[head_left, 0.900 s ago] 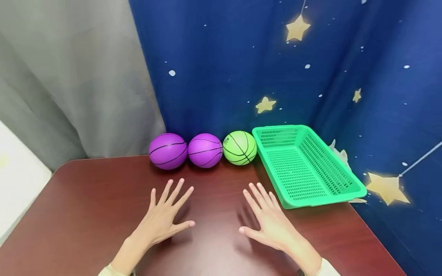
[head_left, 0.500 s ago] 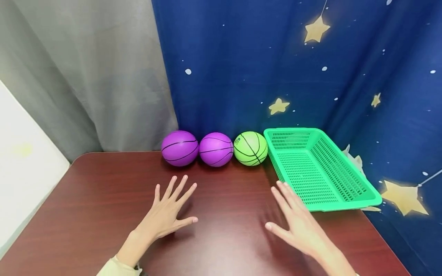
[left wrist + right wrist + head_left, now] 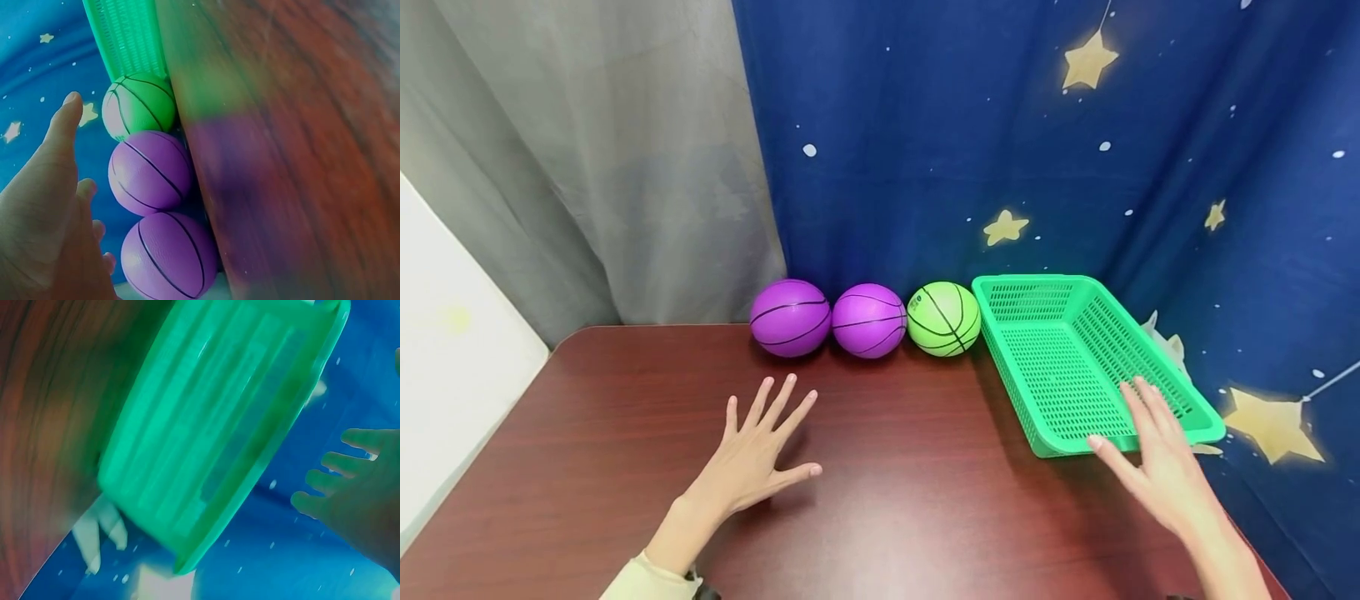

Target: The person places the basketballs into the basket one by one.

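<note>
My left hand (image 3: pixel 743 465) hovers over the left half of the table with its fingers spread, holding nothing. Beyond its fingertips a row of small basketballs runs along the table's back edge: a purple one (image 3: pixel 790 318), a second purple one (image 3: pixel 869 321) and a lime green one (image 3: pixel 943 318). To the right of them stands a green plastic basket (image 3: pixel 1037 417) with mesh walls. My right hand (image 3: pixel 1172 475) is at the basket's near right corner, fingers extended and overlapping its front rim in the head view. In the right wrist view the fingers show apart from the basket's rim (image 3: pixel 250 481).
The dark red wooden table (image 3: pixel 887 500) has its right edge close by my right forearm. Behind it hang a grey curtain (image 3: pixel 647 167) and a blue curtain (image 3: pixel 910 125) with stars. A white surface (image 3: pixel 460 367) lies beyond the table's left side.
My right hand has moved right, from over the table to the basket's front rim. My left hand has stayed nearly in place. The head view has swung slightly left.
</note>
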### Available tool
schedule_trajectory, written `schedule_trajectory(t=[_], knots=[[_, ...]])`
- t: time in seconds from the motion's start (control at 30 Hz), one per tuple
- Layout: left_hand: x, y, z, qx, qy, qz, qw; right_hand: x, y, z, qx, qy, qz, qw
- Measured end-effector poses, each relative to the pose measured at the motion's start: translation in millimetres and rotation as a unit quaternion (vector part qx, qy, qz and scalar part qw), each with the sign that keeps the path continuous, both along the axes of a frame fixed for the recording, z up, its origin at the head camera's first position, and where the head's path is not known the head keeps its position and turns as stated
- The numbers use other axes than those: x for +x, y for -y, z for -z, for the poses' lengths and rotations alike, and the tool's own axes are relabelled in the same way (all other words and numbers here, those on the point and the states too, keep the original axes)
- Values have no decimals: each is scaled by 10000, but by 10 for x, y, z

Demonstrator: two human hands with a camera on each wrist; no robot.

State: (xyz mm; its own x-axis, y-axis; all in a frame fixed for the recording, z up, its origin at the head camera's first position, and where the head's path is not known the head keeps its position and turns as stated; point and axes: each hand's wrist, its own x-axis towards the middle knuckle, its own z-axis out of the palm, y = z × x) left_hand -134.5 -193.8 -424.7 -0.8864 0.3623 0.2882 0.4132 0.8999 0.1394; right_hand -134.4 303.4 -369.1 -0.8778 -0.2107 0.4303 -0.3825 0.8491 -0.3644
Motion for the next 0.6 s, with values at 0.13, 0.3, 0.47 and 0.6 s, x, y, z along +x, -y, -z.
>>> schedule_trajectory(t=[0.13,0.3,0.47,0.6], knots=[[-6,32,-4,115,133,-27,9998,-32,-192,0,-135,6,281,9995],[-14,87,-9,174,197,-87,9996,-104,-402,40,-303,89,775,9965],[-18,128,-10,218,247,-144,9994,-175,-634,113,-484,484,1333,9887],[-39,133,-14,218,318,-138,9992,-212,-811,182,-529,1009,1556,9812]])
